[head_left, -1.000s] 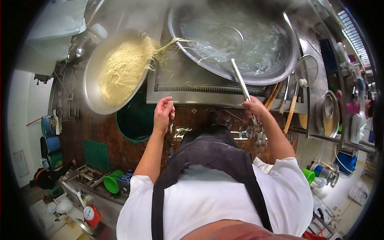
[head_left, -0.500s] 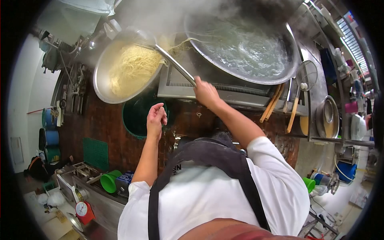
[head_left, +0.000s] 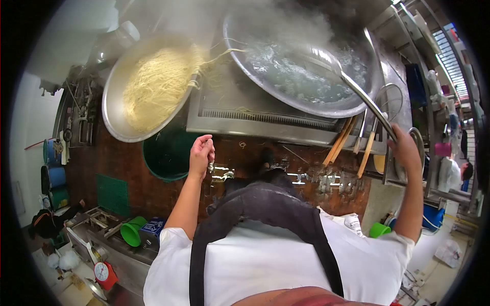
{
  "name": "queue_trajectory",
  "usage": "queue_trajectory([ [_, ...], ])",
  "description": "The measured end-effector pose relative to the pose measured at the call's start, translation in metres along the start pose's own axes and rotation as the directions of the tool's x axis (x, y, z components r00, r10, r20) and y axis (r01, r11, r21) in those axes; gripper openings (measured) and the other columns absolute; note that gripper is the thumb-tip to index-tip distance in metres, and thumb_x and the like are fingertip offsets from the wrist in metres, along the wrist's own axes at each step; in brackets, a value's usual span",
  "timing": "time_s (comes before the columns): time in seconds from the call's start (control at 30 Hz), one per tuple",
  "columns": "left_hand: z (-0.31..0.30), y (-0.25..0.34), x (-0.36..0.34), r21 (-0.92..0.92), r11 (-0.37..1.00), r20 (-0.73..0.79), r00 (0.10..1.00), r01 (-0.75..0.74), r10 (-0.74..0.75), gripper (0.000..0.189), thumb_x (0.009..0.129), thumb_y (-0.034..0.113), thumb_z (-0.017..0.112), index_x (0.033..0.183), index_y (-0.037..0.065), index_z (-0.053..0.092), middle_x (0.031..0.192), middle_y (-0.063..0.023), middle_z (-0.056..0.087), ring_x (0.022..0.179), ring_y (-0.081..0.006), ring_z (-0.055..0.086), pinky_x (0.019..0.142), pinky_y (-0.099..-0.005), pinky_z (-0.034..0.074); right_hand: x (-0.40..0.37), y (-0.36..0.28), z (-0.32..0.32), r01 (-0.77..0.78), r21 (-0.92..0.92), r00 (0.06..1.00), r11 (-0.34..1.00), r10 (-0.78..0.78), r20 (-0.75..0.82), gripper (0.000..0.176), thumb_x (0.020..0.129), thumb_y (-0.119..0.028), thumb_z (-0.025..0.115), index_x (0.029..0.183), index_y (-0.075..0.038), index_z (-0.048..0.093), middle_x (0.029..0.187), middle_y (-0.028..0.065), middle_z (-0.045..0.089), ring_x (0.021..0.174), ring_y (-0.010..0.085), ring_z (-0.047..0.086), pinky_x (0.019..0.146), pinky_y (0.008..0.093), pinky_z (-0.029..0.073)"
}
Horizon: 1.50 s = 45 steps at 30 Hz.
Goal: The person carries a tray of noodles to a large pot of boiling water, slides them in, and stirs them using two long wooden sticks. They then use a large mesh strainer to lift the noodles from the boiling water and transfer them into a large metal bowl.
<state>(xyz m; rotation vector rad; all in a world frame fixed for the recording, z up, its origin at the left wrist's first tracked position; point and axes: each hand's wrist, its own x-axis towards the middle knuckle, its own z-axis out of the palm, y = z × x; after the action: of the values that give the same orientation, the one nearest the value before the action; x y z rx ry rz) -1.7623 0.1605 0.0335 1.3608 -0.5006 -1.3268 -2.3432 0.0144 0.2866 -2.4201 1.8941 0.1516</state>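
My right hand (head_left: 407, 149) is wrapped round the end of a long metal handle belonging to a strainer (head_left: 368, 101). The strainer's head reaches over the large metal pot (head_left: 286, 95) of bubbling water, partly veiled by steam. My left hand (head_left: 202, 154) is held up in front of the stove with its fingers curled in, and nothing shows in it. Above and left of that hand stands a tilted metal basin (head_left: 113, 120) full of pale yellow noodles (head_left: 155, 89). A few noodle strands stretch from the basin towards the pot's rim.
Wooden-handled tools (head_left: 341, 140) lean at the stove front (head_left: 245, 118), near a wire-mesh skimmer (head_left: 390, 99). A dark green tub (head_left: 166, 155) stands under the basin. The brown floor (head_left: 326, 188) looks wet. Another person (head_left: 48, 219) is at the far left.
My right hand has swung right, carrying the strainer from the noodle basin over to the pot. The noodles stay in the basin. My left hand has hardly moved; the view has shifted slightly.
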Motion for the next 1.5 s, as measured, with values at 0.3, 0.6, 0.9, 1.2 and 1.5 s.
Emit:
queue_trajectory([
  [0.3,0.09,0.019,0.089,0.076,0.996,-0.088,0.995,-0.044,0.051,0.039,0.097,0.021,0.064,0.128,0.001,0.051,0.095,-0.0027,0.057,0.077,-0.009,0.057,0.063,-0.0233,0.049,0.078,-0.002,0.136,-0.128,0.001,0.938,0.992,0.121,0.324,0.054,0.088,-0.006,0.06,0.14,-0.015,0.048,0.088,0.0234,0.066,0.084,0.0425,0.066,0.071,0.0513,0.052],
  [0.6,0.102,0.011,0.084,0.055,0.998,-0.117,0.992,-0.033,0.04,0.04,0.098,0.019,0.061,0.133,0.004,0.049,0.099,-0.0033,0.059,0.078,-0.0094,0.058,0.067,-0.0243,0.05,0.299,-0.124,0.233,-0.068,0.183,0.998,0.981,0.067,0.01,0.028,0.099,-0.011,0.041,0.12,0.003,0.051,0.092,0.0249,0.07,0.089,0.0435,0.069,0.077,0.0542,0.054],
  [0.9,0.105,0.028,0.058,0.038,0.994,0.039,0.995,-0.098,0.096,0.041,0.097,0.019,0.064,0.132,0.003,0.049,0.097,-0.0035,0.057,0.077,-0.0099,0.058,0.064,-0.024,0.049,0.271,-0.084,0.168,-0.147,0.148,0.988,0.978,0.138,0.073,0.038,0.091,-0.012,0.055,0.129,-0.008,0.051,0.106,0.0243,0.068,0.102,0.0432,0.065,0.086,0.053,0.051],
  [1.2,0.086,0.037,0.057,0.052,0.994,0.13,0.988,-0.093,0.085,0.041,0.098,0.02,0.063,0.133,0.004,0.048,0.099,-0.0048,0.06,0.074,-0.0088,0.059,0.064,-0.0239,0.049,0.101,-0.018,0.038,-0.235,0.038,0.97,0.971,0.232,0.068,0.056,0.081,-0.013,0.072,0.135,-0.011,0.055,0.112,0.0233,0.068,0.105,0.0422,0.064,0.088,0.0484,0.051],
  [1.5,0.088,0.026,0.071,0.089,0.995,0.19,0.982,-0.038,0.02,0.039,0.097,0.016,0.062,0.132,0.006,0.05,0.098,-0.0044,0.06,0.073,-0.0086,0.059,0.063,-0.0235,0.049,0.017,0.091,-0.079,-0.022,-0.26,0.997,0.965,0.041,0.07,0.065,0.074,0.0,0.072,0.136,-0.014,0.056,0.099,0.0235,0.068,0.095,0.0413,0.066,0.083,0.0476,0.051],
])
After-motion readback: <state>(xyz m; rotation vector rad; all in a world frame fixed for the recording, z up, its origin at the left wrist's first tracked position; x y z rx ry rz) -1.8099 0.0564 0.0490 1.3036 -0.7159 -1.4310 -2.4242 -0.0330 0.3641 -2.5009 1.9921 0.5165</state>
